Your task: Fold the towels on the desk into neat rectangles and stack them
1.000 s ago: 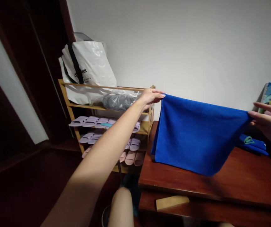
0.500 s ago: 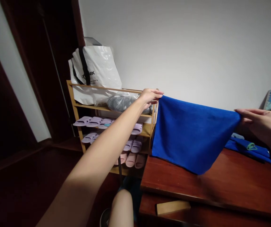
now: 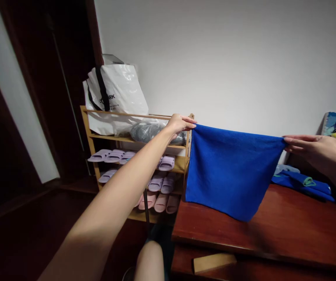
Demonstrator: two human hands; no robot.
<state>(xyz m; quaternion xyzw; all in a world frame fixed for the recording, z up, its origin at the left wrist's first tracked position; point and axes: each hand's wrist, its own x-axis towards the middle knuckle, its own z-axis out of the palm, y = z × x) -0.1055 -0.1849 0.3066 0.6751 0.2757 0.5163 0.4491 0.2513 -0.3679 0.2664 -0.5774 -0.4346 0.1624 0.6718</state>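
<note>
A blue cloth (image 3: pixel 232 171) hangs spread out above the dark red wooden table (image 3: pixel 296 226). My left hand (image 3: pixel 179 125) pinches its upper left corner between thumb and fingers. Its upper right corner is gripped by my right hand (image 3: pixel 314 146), with the fingers pressed together. The top edge runs nearly straight between the two hands, sloping slightly down to the right. The cloth's lower edge hangs at the tabletop; whether it touches the wood I cannot tell.
A wooden shoe rack (image 3: pixel 93 156) with lilac slippers (image 3: pixel 166 162) and pink slippers (image 3: pixel 161 202) stands left of the table. It carries a white bag (image 3: pixel 123 89). Folded blue fabric (image 3: pixel 305 183) lies at the table's back right. A wooden block (image 3: pixel 214 262) sits below the tabletop's front edge.
The cloth and both hands appear slightly farther left and a little lower in view, as the camera has shifted. Both hands still hold the same corners.
</note>
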